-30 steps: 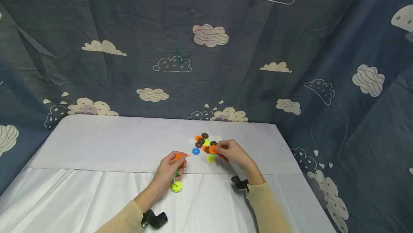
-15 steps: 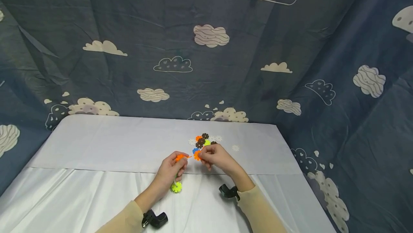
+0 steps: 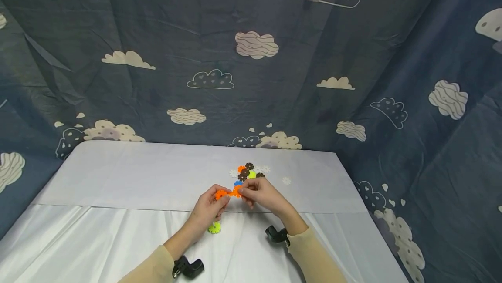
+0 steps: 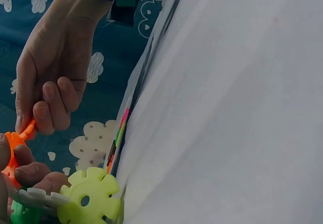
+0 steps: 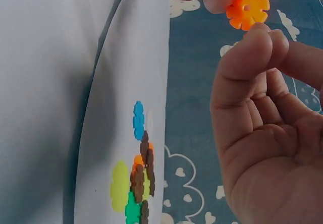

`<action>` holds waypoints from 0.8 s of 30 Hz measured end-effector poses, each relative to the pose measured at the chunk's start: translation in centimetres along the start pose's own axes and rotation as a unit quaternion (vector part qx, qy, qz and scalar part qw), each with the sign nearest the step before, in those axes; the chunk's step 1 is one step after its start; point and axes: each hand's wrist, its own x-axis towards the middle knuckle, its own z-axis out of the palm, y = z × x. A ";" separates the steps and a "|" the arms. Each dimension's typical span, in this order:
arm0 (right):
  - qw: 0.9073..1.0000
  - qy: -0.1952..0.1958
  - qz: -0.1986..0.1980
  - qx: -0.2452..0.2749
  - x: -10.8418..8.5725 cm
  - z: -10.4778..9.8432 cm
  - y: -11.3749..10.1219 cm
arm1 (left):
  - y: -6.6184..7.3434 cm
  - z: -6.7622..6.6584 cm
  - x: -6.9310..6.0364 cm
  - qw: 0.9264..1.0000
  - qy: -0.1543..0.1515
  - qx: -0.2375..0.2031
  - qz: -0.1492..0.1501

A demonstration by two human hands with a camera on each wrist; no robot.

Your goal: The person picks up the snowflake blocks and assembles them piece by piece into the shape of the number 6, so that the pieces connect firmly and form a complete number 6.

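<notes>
My left hand [image 3: 208, 207] grips a string of notched plastic discs joined together. An orange disc [image 3: 221, 194] shows at its fingertips; below the fingers, the left wrist view has a green disc [image 4: 25, 211], a white disc [image 4: 38, 197] and a yellow-green disc [image 4: 87, 199]. Thumb and forefinger of my right hand [image 3: 264, 193] pinch another orange disc [image 3: 236, 191], edge to edge with the orange piece at the left fingertips. Fingers partly cover this meeting point, so whether the two are slotted together I cannot tell.
Just beyond the hands, loose discs lie heaped on the white table [image 3: 137, 174], including a blue disc [image 5: 138, 120], brown discs [image 3: 244, 173] and a yellow-green disc [image 5: 120, 186]. A white disc [image 3: 286, 180] lies apart to the right. A dark cloud-print curtain [image 3: 157, 91] hangs behind.
From the heap, my right hand has come left with the orange disc, bringing it against the left hand's orange piece. The left hand has stayed nearly in place.
</notes>
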 end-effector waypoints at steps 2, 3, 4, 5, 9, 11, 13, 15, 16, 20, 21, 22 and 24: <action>1.000 0.005 -0.003 -0.007 0.1 0.3 0.1 | 0.0 0.0 -0.1 1.000 0.001 0.005 0.005; 1.000 0.007 -0.006 -0.009 0.2 0.5 0.2 | 0.0 -0.1 -0.1 1.000 0.002 0.009 0.009; 1.000 0.009 -0.010 -0.013 0.2 0.7 0.2 | 0.0 -0.1 -0.1 1.000 0.003 0.012 0.011; 1.000 0.013 -0.013 -0.015 0.2 0.8 0.2 | 0.0 -0.1 -0.1 1.000 0.003 0.015 0.013; 0.999 0.023 -0.022 -0.019 0.4 1.4 0.2 | 0.0 -0.3 -0.2 1.000 0.007 0.019 0.017; 0.999 0.027 -0.023 -0.018 0.4 1.4 0.2 | 0.0 -0.3 -0.1 1.000 0.008 0.013 0.016; 0.999 0.027 -0.025 -0.015 0.5 1.5 0.2 | -0.1 -0.3 -0.1 1.000 0.008 0.008 0.014; 0.999 0.033 -0.024 -0.012 0.6 1.5 0.3 | -0.2 -0.3 0.0 1.000 0.001 0.005 0.011; 0.999 0.038 -0.022 -0.012 0.6 1.5 0.3 | -0.2 -0.3 0.0 1.000 -0.003 0.007 0.011; 0.998 0.061 -0.015 0.001 0.7 1.2 0.4 | -0.4 -0.2 0.3 1.000 -0.009 0.023 0.007; 0.998 0.063 -0.013 0.006 0.7 1.0 0.5 | -0.4 -0.2 0.4 1.000 -0.007 0.019 0.004; 0.998 0.066 -0.011 0.014 0.7 0.8 0.4 | -0.4 -0.1 0.4 1.000 -0.006 0.010 0.001; 0.996 0.081 -0.006 0.028 0.7 0.0 0.5 | -0.3 0.1 0.5 1.000 -0.006 -0.026 -0.010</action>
